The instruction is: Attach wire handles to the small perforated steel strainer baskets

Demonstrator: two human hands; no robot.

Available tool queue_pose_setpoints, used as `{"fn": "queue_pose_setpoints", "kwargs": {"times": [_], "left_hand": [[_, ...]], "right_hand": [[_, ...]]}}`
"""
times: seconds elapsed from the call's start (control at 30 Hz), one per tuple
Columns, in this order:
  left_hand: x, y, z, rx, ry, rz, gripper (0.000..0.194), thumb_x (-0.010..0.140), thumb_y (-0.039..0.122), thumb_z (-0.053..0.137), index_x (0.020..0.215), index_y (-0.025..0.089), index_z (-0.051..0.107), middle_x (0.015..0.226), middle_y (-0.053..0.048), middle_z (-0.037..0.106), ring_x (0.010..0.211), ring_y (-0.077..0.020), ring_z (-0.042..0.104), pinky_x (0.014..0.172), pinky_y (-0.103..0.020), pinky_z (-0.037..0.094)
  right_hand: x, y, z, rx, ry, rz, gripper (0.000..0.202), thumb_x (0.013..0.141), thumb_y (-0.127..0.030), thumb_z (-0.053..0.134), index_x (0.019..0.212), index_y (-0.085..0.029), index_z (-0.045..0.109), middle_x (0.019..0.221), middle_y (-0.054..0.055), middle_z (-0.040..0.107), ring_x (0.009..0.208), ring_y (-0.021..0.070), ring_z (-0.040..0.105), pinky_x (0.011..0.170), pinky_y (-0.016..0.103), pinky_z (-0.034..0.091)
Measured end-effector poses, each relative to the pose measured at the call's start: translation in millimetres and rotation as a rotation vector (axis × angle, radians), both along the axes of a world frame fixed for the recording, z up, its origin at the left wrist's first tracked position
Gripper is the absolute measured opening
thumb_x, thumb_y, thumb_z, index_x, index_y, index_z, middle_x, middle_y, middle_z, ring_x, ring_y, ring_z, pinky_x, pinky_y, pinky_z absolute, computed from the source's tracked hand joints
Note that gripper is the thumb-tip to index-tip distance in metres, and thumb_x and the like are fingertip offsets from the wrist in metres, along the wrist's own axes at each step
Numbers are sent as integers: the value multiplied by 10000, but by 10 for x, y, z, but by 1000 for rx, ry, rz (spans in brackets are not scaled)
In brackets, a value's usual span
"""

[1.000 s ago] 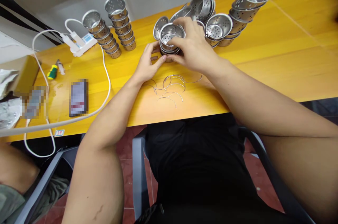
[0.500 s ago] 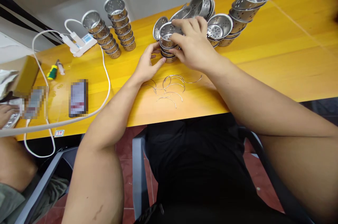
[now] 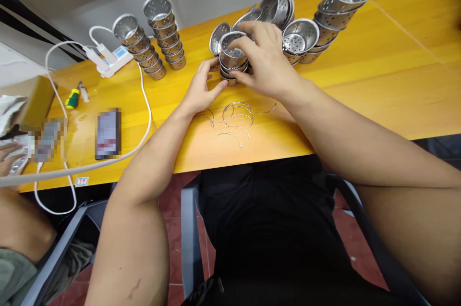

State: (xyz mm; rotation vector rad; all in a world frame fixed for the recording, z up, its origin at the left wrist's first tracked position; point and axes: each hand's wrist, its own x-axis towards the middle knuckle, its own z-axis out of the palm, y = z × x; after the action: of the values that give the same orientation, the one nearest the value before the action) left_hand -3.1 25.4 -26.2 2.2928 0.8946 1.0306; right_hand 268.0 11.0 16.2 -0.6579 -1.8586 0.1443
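A short stack of perforated metal cups (image 3: 234, 58) stands on the table between my two hands. My left hand (image 3: 202, 86) is curled against the left side of its lower part, thumb in front at the base and fingertips partly hidden behind. From the right, my right hand (image 3: 266, 58) grips the upper cup, its index finger over the rim and its thumb low on the wall. Nearer to me lie several thin curved wires (image 3: 237, 116), loose on the tabletop.
Tall cup stacks rise at the left (image 3: 139, 46), beside them (image 3: 167, 32) and at the right (image 3: 329, 20). More cups (image 3: 275, 8) lean behind my hands. A power strip (image 3: 115, 62), cable, phone (image 3: 108, 133) and green-yellow screwdriver (image 3: 73, 97) lie leftward. Another person's hand (image 3: 7, 157) is at far left.
My right hand's index finger has shifted slightly down over the top cup's rim, and its other fingers have drawn closer together. My left hand stays against the stack.
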Motion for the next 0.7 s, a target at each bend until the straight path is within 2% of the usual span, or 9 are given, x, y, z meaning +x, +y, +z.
{"fn": "queue_pose_setpoints", "kwargs": {"times": [0.27,0.4,0.53,0.63,0.7], "left_hand": [[-31,0,3,-5,-4,-1,940,992,916,708,1698,340,478,1768,-180,591,1564,-381,642,1248,-574,610],[-28,-6,-1,-23,-1,1,954,983,930,707,1699,344,475,1792,-180,579,1541,-385,657,1242,-590,617],[-57,19,19,33,3,45,964,981,961,681,1698,351,474,1757,-177,607,1529,-384,667,1229,-580,616],[-170,83,98,149,-31,156,919,993,993,619,1661,373,499,1699,-145,632,1509,-378,677,1218,-584,606],[-305,132,201,255,-85,251,866,997,999,600,1628,415,501,1708,-107,601,1591,-378,605,1286,-607,558]], "right_hand": [[16,-4,-2,32,-51,-63,703,774,-457,998,1403,-681,779,1579,-91,764,1435,529,636,1150,829,496],[34,-72,55,92,-74,-69,812,776,-426,1016,1480,-701,717,1593,-100,759,1439,510,643,1194,826,517],[26,-292,267,57,-105,-69,812,837,-427,993,1550,-653,677,1641,-61,730,1502,502,624,1253,818,512],[10,-503,474,39,-109,-61,643,938,-509,911,1544,-569,702,1690,1,689,1563,475,595,1302,777,495],[0,-611,566,59,-53,-72,508,994,-541,847,1491,-516,741,1661,46,701,1549,474,612,1300,771,500]]}}
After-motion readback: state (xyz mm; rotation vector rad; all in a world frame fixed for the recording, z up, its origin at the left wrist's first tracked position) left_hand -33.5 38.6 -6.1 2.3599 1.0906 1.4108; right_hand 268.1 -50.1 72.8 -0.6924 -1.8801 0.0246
